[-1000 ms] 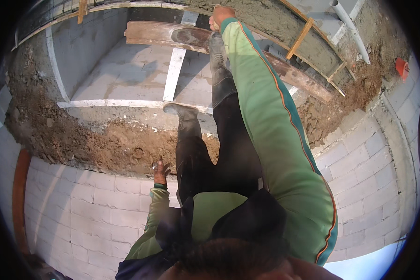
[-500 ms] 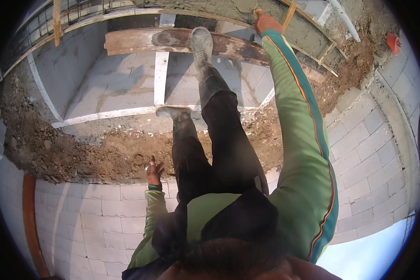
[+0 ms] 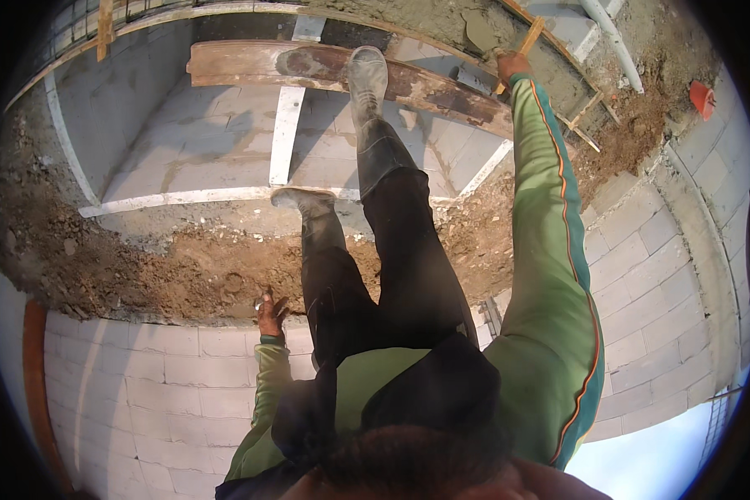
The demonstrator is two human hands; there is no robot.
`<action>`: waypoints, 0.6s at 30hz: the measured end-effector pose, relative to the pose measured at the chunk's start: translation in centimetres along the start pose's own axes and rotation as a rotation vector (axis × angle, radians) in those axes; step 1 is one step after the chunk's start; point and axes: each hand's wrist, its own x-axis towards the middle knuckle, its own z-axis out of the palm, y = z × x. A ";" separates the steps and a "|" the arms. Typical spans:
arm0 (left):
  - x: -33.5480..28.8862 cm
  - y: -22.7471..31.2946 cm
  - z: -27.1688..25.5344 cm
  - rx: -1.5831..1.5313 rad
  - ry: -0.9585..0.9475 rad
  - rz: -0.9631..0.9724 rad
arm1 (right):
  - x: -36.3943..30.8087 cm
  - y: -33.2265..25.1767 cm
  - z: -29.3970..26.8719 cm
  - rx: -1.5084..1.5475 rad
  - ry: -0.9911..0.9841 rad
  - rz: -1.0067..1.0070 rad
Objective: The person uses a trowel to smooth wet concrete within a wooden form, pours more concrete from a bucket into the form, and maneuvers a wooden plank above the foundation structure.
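My right hand (image 3: 513, 65) is stretched far forward, closed round the handle of a trowel. The trowel's blade (image 3: 480, 32), smeared grey, lies over wet concrete (image 3: 442, 15) inside a long timber form. Low on the left, my left hand (image 3: 269, 317) hangs beside my left leg, near the brown soil (image 3: 217, 279). Its fingers look apart, and I see nothing held in it. My right boot (image 3: 367, 79) rests on a stained wooden plank (image 3: 250, 63); my left boot (image 3: 304, 202) stands on the ledge behind it.
A white bar (image 3: 287, 137) crosses the block-walled pit below the plank. Short wooden struts (image 3: 532, 35) span the form. Steel bars (image 3: 71, 29) show at the far left. A white pipe (image 3: 612, 42) and an orange-red object (image 3: 702, 100) lie at the right, by a block wall (image 3: 642, 283).
My right hand has moved right and a little nearer with the trowel, whose blade now shows more fully. My left hand has shifted slightly left and lower. The view has turned slightly.
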 end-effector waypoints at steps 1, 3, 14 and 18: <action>0.4 0.0 0.5 0.005 -0.013 -0.010 | 1.1 -0.2 -0.3 -0.305 -0.142 -0.115; 1.0 0.4 1.4 -0.041 -0.019 0.048 | 2.3 0.0 -0.3 -0.548 -0.233 -0.167; 1.5 4.0 4.3 0.084 -0.062 0.087 | 2.2 2.2 1.6 -0.509 -0.014 -0.411; 1.7 4.8 4.6 0.058 -0.045 0.094 | 3.4 3.4 0.0 -0.401 0.148 -0.395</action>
